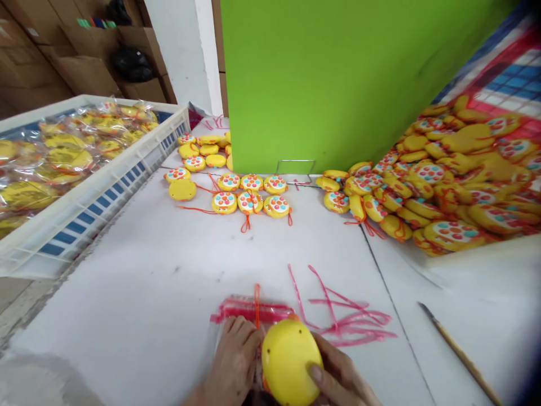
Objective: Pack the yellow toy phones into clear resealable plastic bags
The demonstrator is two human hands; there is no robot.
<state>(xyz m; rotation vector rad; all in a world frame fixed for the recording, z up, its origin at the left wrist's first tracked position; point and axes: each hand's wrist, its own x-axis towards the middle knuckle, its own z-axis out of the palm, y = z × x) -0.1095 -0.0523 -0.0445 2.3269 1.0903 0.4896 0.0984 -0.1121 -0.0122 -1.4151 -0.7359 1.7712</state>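
My right hand (340, 375) grips a yellow oval toy (291, 361), its plain back with small screw holes facing up, thumb on top and fingers beneath. An orange cord loop (257, 304) stands up to the left of the toy. My left hand (236, 358) lies left of the toy, fingers curled and pressed on clear plastic bags with a red-pink top strip (253, 309); whether it also pinches the cord cannot be made out. Pink plastic strips (359, 327) lie on the white table (139, 299) just beyond my right hand.
Yellow toys with coloured dots (251, 201) sit in rows by a green panel (321, 84). More toys are heaped at the right (456, 169). A white crate (139, 152) at the left holds bagged toys. A thin wooden-handled tool (460, 355) lies at the right.
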